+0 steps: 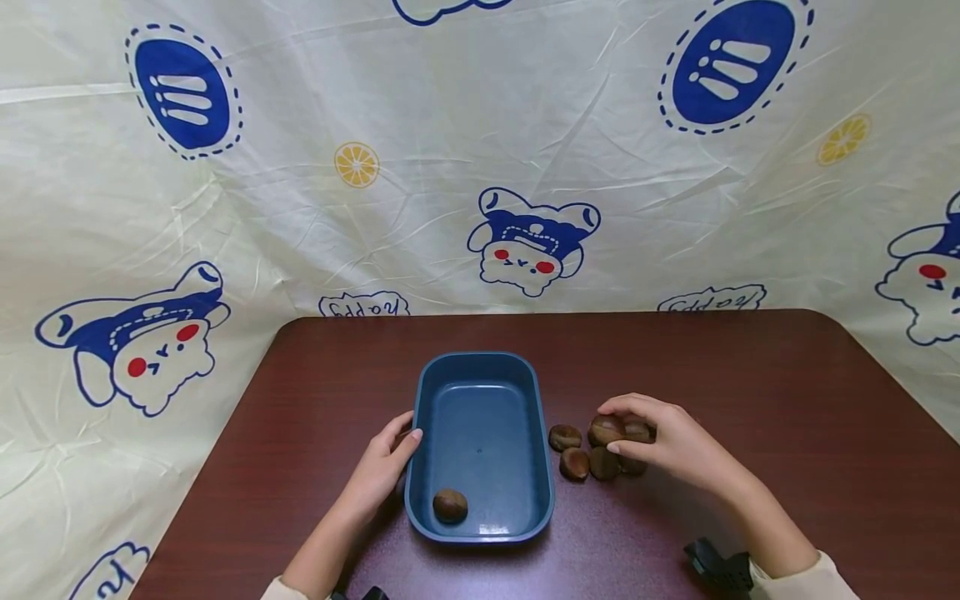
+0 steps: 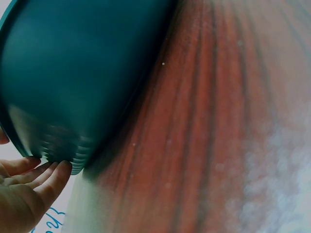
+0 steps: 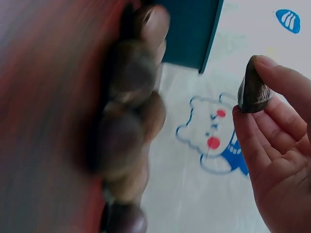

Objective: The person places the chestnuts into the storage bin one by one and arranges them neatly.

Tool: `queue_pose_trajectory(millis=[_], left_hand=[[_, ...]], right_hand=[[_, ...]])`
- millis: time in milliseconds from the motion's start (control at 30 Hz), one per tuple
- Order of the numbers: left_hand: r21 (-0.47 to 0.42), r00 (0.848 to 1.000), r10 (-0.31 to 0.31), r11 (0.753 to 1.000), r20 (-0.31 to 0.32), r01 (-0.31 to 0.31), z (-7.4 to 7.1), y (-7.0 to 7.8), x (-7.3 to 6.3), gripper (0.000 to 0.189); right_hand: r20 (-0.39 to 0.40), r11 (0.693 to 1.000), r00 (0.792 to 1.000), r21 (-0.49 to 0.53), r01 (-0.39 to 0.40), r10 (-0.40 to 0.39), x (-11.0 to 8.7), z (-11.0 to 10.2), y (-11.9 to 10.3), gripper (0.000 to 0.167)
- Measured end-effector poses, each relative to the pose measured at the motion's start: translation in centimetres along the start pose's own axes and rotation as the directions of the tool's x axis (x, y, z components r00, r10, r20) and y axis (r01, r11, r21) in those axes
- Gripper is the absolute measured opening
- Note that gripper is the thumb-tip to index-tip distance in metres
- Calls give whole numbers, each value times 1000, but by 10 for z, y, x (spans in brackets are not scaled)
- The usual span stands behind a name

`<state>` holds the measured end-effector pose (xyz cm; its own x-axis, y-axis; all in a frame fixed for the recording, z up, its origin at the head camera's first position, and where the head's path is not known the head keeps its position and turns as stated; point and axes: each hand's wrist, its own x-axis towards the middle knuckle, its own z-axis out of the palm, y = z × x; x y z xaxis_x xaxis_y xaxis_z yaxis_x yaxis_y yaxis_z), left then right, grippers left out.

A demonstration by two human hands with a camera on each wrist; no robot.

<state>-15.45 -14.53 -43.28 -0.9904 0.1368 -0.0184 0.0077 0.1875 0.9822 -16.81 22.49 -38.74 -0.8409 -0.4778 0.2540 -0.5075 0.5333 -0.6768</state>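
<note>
Near the middle of the head view, slightly below centre, a blue plastic tray (image 1: pixel 480 446) stands on a dark reddish-brown wood-grain table (image 1: pixel 787 392). The person's left hand (image 1: pixel 386 458) grips it at the left rim, thumb over the edge; from the left wrist, the fingertips (image 2: pixel 59 167) press against the tray's outer wall beside a patch of ridges, at the lower left of that view.

The right hand (image 1: pixel 671 437), right of centre in the head view, pinches a brown chestnut (image 3: pixel 255 87). The right wrist view shows this best: at its right side, the nut is held between the thumb and the fingers, clear of the others.

At least five more chestnuts (image 1: pixel 575 464) sit in a loose cluster just right of the tray, under and beside the right hand. In the right wrist view they run down left of centre, too blurred to separate cleanly. A single chestnut (image 1: pixel 450 506) lies inside the tray, toward its lower left corner.

Cream sleeves (image 1: pixel 806 581) show at the bottom of the head view, with a black wrist device (image 1: pixel 720 568) by the right one. Behind the table, a pale cloth (image 1: pixel 420 242) fills the upper frame, printed with blue cartoon figures and yellow citrus slices.
</note>
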Motion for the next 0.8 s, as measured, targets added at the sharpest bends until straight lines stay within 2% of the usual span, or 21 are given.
queue_pose_trajectory(millis=[200, 500, 633, 800], left_hand=[[1, 1000, -4, 1000, -4, 4, 0, 0, 0, 46], [-1, 1000, -5, 1000, -5, 5, 1, 0, 1, 45], [6, 1000, -7, 1000, -8, 7, 1, 0, 0, 45], [10, 1000, -10, 1000, -12, 10, 1, 1, 0, 45]], right_hand=[[42, 995, 994, 28, 98, -99, 21, 14, -16, 37], [148, 989, 981, 95, 110, -123, 44, 40, -35, 36], [179, 984, 969, 86, 157, -170, 53, 52, -42, 36], [248, 975, 943, 82, 208, -222, 63, 66, -55, 36]])
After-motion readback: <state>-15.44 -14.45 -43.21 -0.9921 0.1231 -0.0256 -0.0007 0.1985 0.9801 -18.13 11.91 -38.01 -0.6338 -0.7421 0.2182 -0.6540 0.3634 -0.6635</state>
